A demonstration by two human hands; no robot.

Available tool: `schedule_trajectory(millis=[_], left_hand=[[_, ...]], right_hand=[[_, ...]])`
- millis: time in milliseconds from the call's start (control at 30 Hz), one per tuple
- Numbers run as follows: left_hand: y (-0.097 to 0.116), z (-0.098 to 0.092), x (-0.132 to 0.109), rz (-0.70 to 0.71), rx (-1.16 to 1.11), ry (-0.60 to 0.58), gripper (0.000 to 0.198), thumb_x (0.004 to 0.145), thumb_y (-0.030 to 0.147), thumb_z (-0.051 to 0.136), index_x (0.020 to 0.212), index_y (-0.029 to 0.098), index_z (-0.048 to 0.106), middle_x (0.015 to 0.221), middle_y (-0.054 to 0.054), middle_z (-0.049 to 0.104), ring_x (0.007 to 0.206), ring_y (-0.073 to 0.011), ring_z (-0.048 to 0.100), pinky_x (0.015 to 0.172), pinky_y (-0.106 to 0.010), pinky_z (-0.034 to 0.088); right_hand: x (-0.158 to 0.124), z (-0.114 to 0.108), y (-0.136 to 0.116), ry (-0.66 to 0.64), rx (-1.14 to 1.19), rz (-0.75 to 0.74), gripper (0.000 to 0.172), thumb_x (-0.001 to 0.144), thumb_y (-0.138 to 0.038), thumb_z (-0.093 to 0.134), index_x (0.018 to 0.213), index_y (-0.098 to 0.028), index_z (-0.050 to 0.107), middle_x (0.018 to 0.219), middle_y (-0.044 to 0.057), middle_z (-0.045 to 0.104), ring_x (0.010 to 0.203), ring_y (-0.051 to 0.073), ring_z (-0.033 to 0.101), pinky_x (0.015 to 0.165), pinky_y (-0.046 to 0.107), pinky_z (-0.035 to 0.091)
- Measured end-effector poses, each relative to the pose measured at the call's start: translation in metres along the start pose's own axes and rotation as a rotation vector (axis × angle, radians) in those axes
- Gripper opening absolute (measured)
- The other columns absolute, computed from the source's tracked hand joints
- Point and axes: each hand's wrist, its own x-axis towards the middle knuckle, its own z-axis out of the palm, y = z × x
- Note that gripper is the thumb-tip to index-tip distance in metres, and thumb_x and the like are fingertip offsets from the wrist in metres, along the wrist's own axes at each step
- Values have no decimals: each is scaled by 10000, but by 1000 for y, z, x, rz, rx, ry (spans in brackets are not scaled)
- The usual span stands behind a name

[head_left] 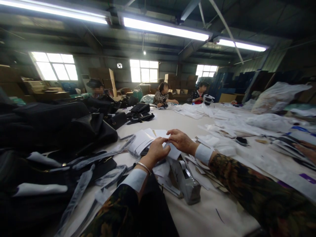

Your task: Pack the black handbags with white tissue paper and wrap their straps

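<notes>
My left hand [158, 150] and my right hand [183, 141] meet over the middle of the table, fingertips nearly touching. The fingers of both are closed on a white paper card [174, 152], partly hidden by the hands. A fanned stack of white cards [142, 141] lies just beyond my left hand. Below my right wrist rests a long grey device [188, 184], perhaps a stapler, among loose papers [170, 184]. Black material [153, 204] lies in front of me, between my forearms.
Black bags [74, 125] pile up at the left, with straps in clear plastic wrap [84, 184]. White wrapping sheets [229, 125] spread over the right side. A co-worker's hand [307, 149] shows at the right edge. Several people sit across the table, including one in patterned clothes [161, 97].
</notes>
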Motion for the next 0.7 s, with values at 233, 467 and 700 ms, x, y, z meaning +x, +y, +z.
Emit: schedule_trajectory(millis=[233, 467, 700], left_hand=[[-4, 4, 3, -113, -118, -7, 226, 858, 193, 579, 719, 199, 757, 717, -73, 724, 698, -212, 638, 750, -303, 453], [-19, 16, 1, -326, -411, -21, 189, 745, 201, 616, 601, 198, 739, 597, -37, 688, 645, -192, 640, 667, -269, 468], [-25, 33, -6, -546, -771, 4, 129, 711, 243, 660, 662, 144, 726, 708, -104, 733, 670, -211, 712, 637, -284, 563]], right_hand=[[2, 3, -5, -23, 39, 36, 160, 894, -108, 609, 811, -181, 725, 1146, 132, 680, 1050, 260, 620, 984, 448, 503], [-8, 20, -4, 49, 95, 228, 141, 827, -121, 665, 951, -174, 707, 1146, 130, 669, 1108, 252, 623, 1012, 424, 512], [-29, 48, 12, 108, 64, 570, 600, 687, -157, 695, 1279, -148, 601, 1236, 165, 617, 1172, 308, 592, 1041, 475, 502]])
